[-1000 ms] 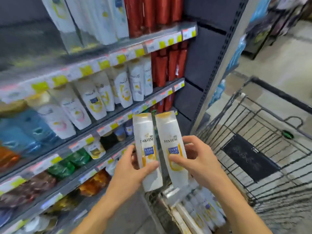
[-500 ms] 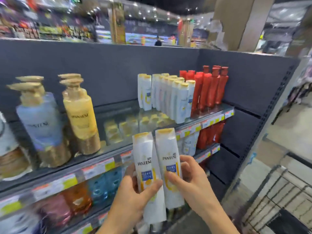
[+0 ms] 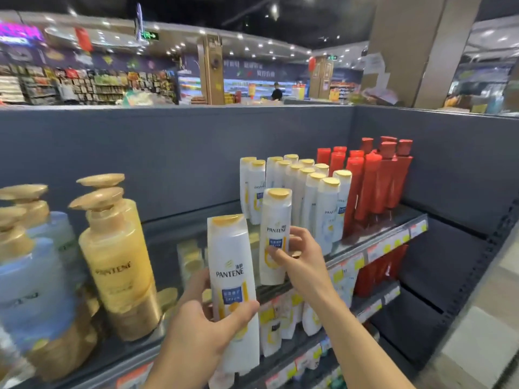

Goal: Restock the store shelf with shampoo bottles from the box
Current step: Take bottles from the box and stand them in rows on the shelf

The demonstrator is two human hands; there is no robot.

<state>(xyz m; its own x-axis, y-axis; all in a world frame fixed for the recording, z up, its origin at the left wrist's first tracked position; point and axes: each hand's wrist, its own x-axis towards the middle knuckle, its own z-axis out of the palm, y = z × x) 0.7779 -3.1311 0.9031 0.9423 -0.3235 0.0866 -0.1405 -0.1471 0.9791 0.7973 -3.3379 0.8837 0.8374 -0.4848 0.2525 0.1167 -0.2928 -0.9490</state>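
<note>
Each hand holds one white shampoo bottle with a yellow cap. My left hand [image 3: 205, 329] grips the nearer bottle [image 3: 231, 265] upright in front of the top shelf. My right hand [image 3: 300, 256] holds the farther bottle [image 3: 276, 220] over the glass top shelf [image 3: 373, 228], just in front of a group of several matching white bottles [image 3: 309, 192]. Whether that bottle's base touches the shelf I cannot tell. The box is out of view.
Red bottles [image 3: 373, 181] stand right of the white group. Large gold and blue pump bottles [image 3: 118, 259] stand at the shelf's left. A grey back panel [image 3: 168, 153] closes the shelf behind. More white bottles [image 3: 280, 318] fill the shelf below.
The view rose from the lower shelves and cart to the top shelf. The two bottles, held side by side before, have separated; my right hand carried its bottle forward toward the white group.
</note>
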